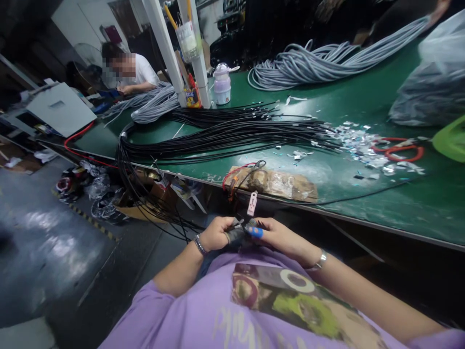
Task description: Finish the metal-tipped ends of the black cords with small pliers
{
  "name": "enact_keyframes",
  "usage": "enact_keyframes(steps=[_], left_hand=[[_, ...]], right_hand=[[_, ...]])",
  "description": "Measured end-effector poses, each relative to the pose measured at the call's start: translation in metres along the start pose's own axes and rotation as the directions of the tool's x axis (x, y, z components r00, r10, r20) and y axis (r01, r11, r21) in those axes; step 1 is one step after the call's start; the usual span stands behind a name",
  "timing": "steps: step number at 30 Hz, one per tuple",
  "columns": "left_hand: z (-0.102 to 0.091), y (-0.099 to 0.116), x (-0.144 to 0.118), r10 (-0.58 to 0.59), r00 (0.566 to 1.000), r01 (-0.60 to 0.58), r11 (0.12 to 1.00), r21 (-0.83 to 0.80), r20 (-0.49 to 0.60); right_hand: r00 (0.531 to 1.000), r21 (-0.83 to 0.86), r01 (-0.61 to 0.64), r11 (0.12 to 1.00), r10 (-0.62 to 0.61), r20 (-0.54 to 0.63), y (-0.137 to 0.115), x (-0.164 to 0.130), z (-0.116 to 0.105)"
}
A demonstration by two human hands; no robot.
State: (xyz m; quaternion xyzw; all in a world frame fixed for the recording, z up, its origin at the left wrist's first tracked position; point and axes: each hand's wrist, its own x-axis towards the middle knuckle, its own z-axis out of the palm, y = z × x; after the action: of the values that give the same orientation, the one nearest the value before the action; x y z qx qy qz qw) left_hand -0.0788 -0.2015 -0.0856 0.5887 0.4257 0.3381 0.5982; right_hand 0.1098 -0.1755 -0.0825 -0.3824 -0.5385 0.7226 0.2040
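Observation:
My left hand [217,234] and my right hand [278,236] meet in front of my lap, just below the table edge. Both are closed, with fingers pinched around a thin black cable [245,225]; its exact end is hard to make out. Grey coverings wrap some of my fingertips, and a blue band circles a finger of the right hand. Just above the hands, a small pinkish tag [252,203] hangs at the edge. Beyond it, a worn wooden block [286,185] lies on the table, with red and black leads at its left end.
A thick bundle of black cables [203,138] stretches across the green table [366,206]. Red-handled scissors [403,149] lie among scattered foil scraps [354,140]. Grey cable coils [308,63], a lilac bottle [222,85] and a white post [163,43] stand behind. Another person [141,72] sits far left.

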Motion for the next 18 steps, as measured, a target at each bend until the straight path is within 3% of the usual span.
enact_keyframes(steps=[5, 10, 14, 18], left_hand=[[-0.002, -0.012, 0.001, -0.042, 0.999, 0.042, 0.992, 0.122, 0.002], [-0.001, -0.003, 0.005, -0.047, 0.999, 0.047, 0.999, -0.026, 0.019], [-0.004, 0.009, 0.004, -0.040, 0.998, 0.042, 0.998, -0.041, 0.042], [-0.007, 0.013, 0.001, -0.030, 0.997, 0.036, 0.996, -0.077, 0.072]], right_hand=[[0.987, -0.007, 0.026, 1.000, -0.027, -0.161, 0.001, 0.003, 0.008], [0.942, 0.201, 0.039, 0.979, 0.031, -0.335, 0.005, 0.005, 0.021], [0.938, 0.329, 0.022, 0.944, 0.095, -0.334, 0.005, 0.008, 0.018], [0.967, 0.456, -0.011, 0.890, 0.125, -0.222, 0.005, 0.008, 0.005]])
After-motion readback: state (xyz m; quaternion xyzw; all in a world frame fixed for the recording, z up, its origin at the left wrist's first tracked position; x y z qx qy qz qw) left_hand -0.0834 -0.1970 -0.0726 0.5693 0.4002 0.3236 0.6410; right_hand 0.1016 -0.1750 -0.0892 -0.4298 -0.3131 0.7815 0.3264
